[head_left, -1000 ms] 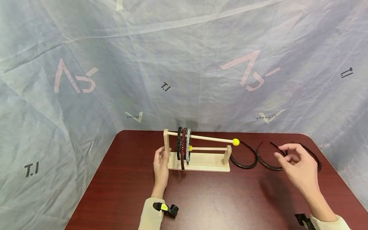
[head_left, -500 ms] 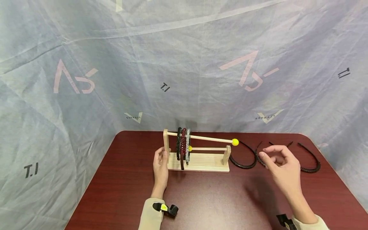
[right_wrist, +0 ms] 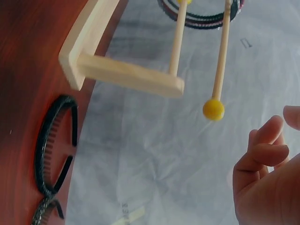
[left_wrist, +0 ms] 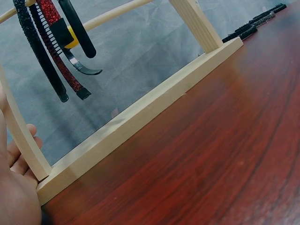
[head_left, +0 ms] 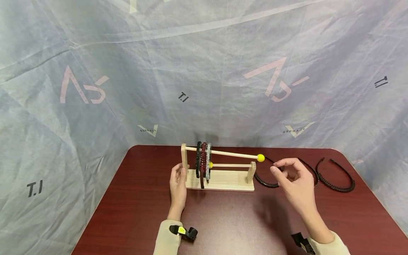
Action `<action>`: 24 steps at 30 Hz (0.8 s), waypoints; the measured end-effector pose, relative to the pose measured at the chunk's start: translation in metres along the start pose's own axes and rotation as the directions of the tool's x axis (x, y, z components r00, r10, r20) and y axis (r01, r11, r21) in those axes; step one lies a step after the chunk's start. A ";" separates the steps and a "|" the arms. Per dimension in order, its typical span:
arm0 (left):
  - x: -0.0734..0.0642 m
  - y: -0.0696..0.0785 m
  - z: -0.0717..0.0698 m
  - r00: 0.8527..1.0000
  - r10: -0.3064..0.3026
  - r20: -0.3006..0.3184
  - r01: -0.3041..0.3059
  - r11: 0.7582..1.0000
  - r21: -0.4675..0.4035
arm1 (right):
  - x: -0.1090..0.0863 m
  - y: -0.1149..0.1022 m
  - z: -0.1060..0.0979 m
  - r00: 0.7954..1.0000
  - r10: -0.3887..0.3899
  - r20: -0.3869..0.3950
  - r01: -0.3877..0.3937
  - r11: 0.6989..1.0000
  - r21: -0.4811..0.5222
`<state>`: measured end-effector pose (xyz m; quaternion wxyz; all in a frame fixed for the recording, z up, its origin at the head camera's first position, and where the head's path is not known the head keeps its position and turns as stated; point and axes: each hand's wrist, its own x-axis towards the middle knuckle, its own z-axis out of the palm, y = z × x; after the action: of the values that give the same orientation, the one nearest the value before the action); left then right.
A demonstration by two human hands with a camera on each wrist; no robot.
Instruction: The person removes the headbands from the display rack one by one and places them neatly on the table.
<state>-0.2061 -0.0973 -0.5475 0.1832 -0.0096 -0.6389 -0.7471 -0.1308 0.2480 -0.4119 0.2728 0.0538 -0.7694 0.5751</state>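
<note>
A pale wooden stand (head_left: 229, 179) stands on the table with two rods, each tipped with a yellow ball. My left hand (head_left: 177, 187) grips its left upright (left_wrist: 21, 136), fingers behind the wood. Around the upper rod (head_left: 237, 154) hang a black headband (head_left: 198, 166), a dark red headband (head_left: 203, 159) and a silver glittery headband (head_left: 208, 163). My right hand (head_left: 298, 187) hovers right of the stand, its fingers loosely bent and nothing in them. In the right wrist view, thumb and fingers are apart, near the upper rod's yellow ball (right_wrist: 213, 109).
Several headbands lie on the table right of the stand: a black headband (head_left: 338, 188) far right, another black headband (head_left: 266, 183) near the base, partly behind my right hand. Grey printed cloth (head_left: 223, 88) surrounds the dark red table (head_left: 223, 219) at the back and sides.
My right hand has moved left, from over the far-right headbands toward the upper rod's ball, uncovering those headbands. The left hand and stand have stayed in place.
</note>
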 end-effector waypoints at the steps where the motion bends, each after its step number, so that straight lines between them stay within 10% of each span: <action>1: 0.000 0.000 0.000 1.000 0.001 -0.001 -0.001 1.000 0.000 | 0.000 -0.001 0.003 1.000 -0.003 0.006 0.003 1.000 0.005; 24: 0.001 0.000 -0.001 1.000 0.011 -0.004 -0.010 1.000 0.014 | 0.005 -0.015 0.063 0.966 0.078 0.247 -0.085 0.996 0.018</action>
<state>-0.2065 -0.0980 -0.5475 0.1883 -0.0102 -0.6439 -0.7415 -0.1518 0.1868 -0.4081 0.1505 0.0971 -0.7907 0.5854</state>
